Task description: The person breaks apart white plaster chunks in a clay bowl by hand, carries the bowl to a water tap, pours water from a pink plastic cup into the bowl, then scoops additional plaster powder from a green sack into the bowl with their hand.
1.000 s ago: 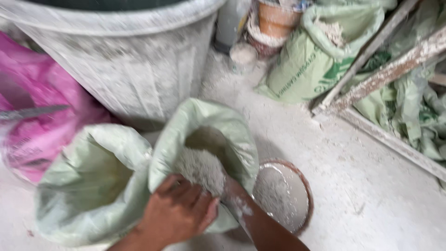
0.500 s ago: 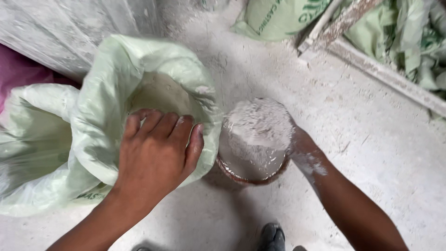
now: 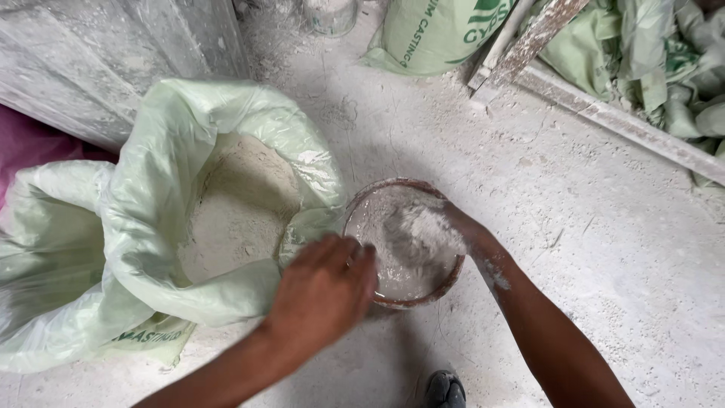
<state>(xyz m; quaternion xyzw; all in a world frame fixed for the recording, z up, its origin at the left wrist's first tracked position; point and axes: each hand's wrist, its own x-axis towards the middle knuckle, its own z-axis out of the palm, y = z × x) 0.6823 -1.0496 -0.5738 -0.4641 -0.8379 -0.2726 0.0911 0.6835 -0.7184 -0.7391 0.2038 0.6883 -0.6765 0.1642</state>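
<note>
A round brown bowl (image 3: 445,281) holding white powder stands on the dusty floor. My right hand (image 3: 453,227) is inside it, coated in powder, its fingers buried in a mound of the powder. My left hand (image 3: 325,291) hovers at the bowl's left rim, fingers curled, between the bowl and an open pale green plastic sack (image 3: 151,227). The sack sits to the left with its mouth rolled down and whitish powder showing inside.
A large grey ribbed bin (image 3: 113,60) stands behind the sack, pink plastic (image 3: 34,155) beside it. A green printed sack (image 3: 445,34), a dusty wooden frame (image 3: 604,113) and crumpled green bags (image 3: 672,53) lie at the back right. My shoe tip (image 3: 445,389) shows below.
My left hand has come off the sack's rim and moved right to the bowl's edge. My right hand has gone from the bowl's side into the powder. The view has shifted slightly.
</note>
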